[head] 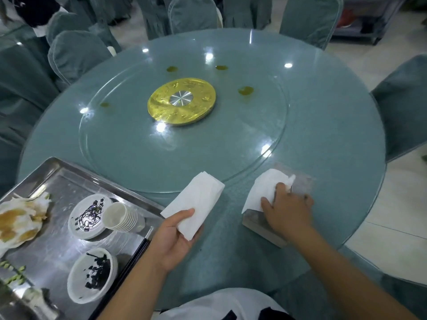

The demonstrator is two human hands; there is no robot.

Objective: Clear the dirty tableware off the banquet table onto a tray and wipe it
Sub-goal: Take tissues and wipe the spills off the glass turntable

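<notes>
Round glass banquet table (323, 135) spreads open beyond the hands, where the left hand (175, 236) grips folded tissues (196, 199) beside the steel tray (92, 167) of dirty plates (86, 218) overhanging the near-left edge, and the right hand (286, 209) pinches a sheet (263, 190) from the tissue box (261, 227) near the rim.

Covered grey-green chairs (76, 54) stand well beyond the left hand (175, 236); a gold disc (182, 102) lies ahead of it. A grey cart (369, 24) stands far beyond the right hand (286, 211).
</notes>
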